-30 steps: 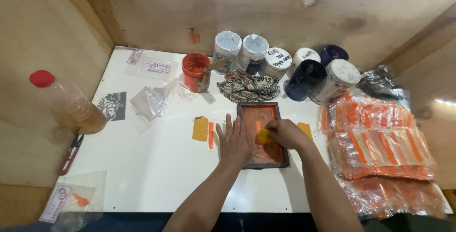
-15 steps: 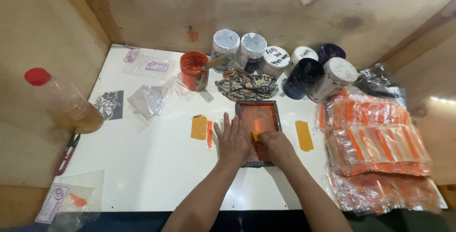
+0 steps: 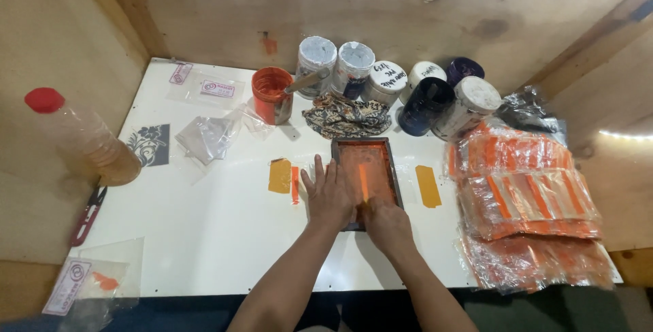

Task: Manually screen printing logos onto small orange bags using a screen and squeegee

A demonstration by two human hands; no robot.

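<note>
Head view: left hand [image 3: 328,192] flat on frame [image 3: 366,172].

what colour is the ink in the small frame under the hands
Orange. The printing frame has orange ink across its mesh inside a dark border, seen clearly in the head view.

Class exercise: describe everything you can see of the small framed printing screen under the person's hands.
The printing screen is a small upright rectangle with a dark frame, its mesh coated in orange ink. It lies flat on the white table, just below a patterned rag. The left hand rests spread on its left edge; the right hand covers its lower end, holding an orange tool against the mesh.
</note>
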